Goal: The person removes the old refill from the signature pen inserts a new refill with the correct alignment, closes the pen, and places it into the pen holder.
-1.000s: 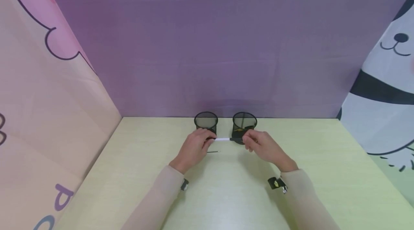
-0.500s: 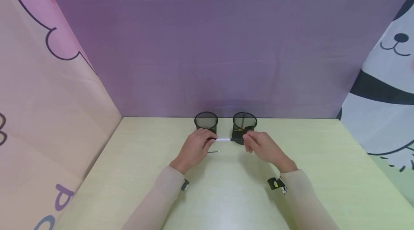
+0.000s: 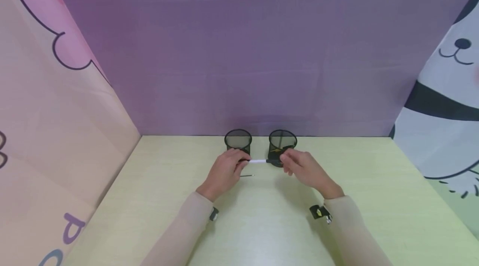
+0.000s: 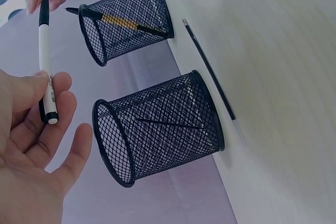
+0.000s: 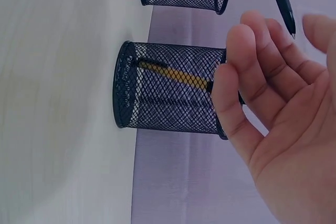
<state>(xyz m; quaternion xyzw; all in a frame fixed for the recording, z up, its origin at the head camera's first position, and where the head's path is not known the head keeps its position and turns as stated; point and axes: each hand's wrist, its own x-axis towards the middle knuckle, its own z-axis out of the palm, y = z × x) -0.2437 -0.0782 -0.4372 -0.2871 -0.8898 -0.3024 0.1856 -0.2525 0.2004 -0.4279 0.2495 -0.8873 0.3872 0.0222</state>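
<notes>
In the head view my left hand (image 3: 223, 173) pinches a white pen (image 3: 258, 161) with black ends, held level in front of two black mesh cups. Thumb and fingers grip the rear of its barrel in the left wrist view. My right hand (image 3: 304, 169) is at the pen's black front end. In the right wrist view, the pen's bare point (image 5: 293, 34) lies between the right thumb and loosely bent fingers, with a gap visible beside the thumb. Whether a right finger touches the point is unclear. A thin dark pen refill (image 4: 210, 69) lies on the table near the cups.
The left mesh cup (image 4: 173, 124) has a thin dark stick inside. Within the right mesh cup (image 5: 173, 114) leans a black pen with a yellow section (image 5: 181, 77). A purple cloth backdrop (image 3: 239, 50) rises behind the pale table (image 3: 168, 166).
Both hands and the white pen stay almost in place. The right fingers shift only very slightly at the pen's front end.
</notes>
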